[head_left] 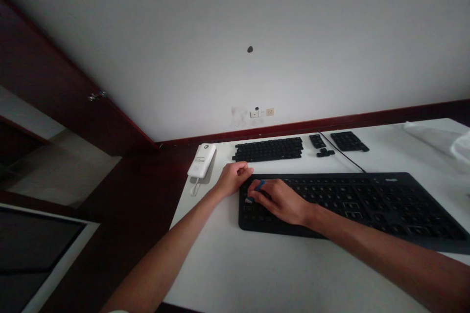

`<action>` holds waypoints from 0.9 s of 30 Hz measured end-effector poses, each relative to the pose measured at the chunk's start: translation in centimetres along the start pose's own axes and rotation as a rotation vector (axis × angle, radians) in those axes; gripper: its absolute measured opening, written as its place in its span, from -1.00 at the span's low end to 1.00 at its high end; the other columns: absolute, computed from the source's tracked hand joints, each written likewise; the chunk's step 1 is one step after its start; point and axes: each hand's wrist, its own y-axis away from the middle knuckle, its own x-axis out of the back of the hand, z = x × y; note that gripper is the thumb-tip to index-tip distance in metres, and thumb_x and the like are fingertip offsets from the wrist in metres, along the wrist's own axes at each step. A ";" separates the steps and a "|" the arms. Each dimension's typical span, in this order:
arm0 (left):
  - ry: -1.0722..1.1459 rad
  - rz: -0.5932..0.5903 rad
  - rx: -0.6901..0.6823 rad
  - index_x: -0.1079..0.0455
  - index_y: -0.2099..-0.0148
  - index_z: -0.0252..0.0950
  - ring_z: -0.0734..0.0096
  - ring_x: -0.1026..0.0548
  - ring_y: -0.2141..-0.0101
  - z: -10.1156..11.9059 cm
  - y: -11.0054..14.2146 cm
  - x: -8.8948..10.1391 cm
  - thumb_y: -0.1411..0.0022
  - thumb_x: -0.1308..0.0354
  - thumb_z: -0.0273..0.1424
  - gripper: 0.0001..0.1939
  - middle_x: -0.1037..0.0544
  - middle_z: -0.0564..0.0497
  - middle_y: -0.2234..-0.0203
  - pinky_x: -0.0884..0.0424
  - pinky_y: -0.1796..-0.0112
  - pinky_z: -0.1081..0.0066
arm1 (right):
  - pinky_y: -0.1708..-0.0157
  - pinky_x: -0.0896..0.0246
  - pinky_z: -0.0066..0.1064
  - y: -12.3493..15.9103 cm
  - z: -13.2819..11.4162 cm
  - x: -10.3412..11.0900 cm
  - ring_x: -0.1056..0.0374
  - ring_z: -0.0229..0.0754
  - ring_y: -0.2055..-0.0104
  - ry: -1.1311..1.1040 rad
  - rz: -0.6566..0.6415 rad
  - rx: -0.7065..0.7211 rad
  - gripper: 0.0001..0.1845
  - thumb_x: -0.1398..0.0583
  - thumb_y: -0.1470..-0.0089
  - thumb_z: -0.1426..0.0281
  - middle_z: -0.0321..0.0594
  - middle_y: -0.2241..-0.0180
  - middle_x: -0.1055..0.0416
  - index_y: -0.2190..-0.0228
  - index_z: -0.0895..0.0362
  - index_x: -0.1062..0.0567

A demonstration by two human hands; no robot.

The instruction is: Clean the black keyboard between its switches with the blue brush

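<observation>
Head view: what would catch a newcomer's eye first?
Both hands meet at the near left corner of the black keyboard on the white table: the right hand pinches a small blue tool over it, the left hand curled beside. Behind lie rows of loose black keycaps and a white power bank.

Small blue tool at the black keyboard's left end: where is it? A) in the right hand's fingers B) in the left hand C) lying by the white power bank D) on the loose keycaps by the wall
A: the small blue tool sits pinched in the right hand over the black keyboard's left end; the left hand rests fisted at its corner.
</observation>
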 end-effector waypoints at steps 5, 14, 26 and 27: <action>0.002 0.000 0.008 -0.16 0.48 -0.29 0.52 -0.13 0.50 -0.1 0.0 0.0 -0.33 -0.09 -0.07 -0.53 -0.18 0.16 0.60 -0.04 0.44 0.44 | 0.26 -0.26 -0.39 0.1 0.0 -0.1 -0.45 -0.18 0.36 -0.013 0.006 0.009 -0.68 -0.05 -0.43 0.26 -0.21 0.35 -0.54 0.20 0.14 -0.53; -0.011 -0.001 0.007 -0.15 0.48 -0.29 0.52 -0.13 0.50 0.4 0.0 0.1 -0.32 -0.08 -0.10 -0.55 -0.20 0.15 0.60 -0.06 0.43 0.45 | 0.20 -0.29 -0.37 0.0 -0.2 0.0 -0.47 -0.16 0.30 -0.042 0.006 0.014 -0.68 -0.03 -0.43 0.27 -0.19 0.31 -0.56 0.20 0.13 -0.53; -0.005 -0.018 0.005 -0.15 0.48 -0.29 0.52 -0.14 0.50 0.3 0.0 0.2 -0.33 -0.08 -0.10 -0.56 -0.20 0.16 0.59 -0.06 0.43 0.44 | 0.18 -0.30 -0.37 0.0 -0.1 -0.1 -0.47 -0.15 0.28 -0.039 0.007 0.039 -0.70 -0.04 -0.42 0.29 -0.17 0.28 -0.56 0.21 0.12 -0.53; -0.007 -0.016 0.005 -0.15 0.48 -0.29 0.52 -0.14 0.50 0.3 0.0 0.1 -0.33 -0.08 -0.10 -0.55 -0.20 0.16 0.60 -0.06 0.43 0.44 | 0.17 -0.30 -0.37 0.0 -0.1 -0.1 -0.47 -0.15 0.28 -0.038 0.008 0.038 -0.70 -0.04 -0.42 0.29 -0.17 0.28 -0.56 0.21 0.12 -0.53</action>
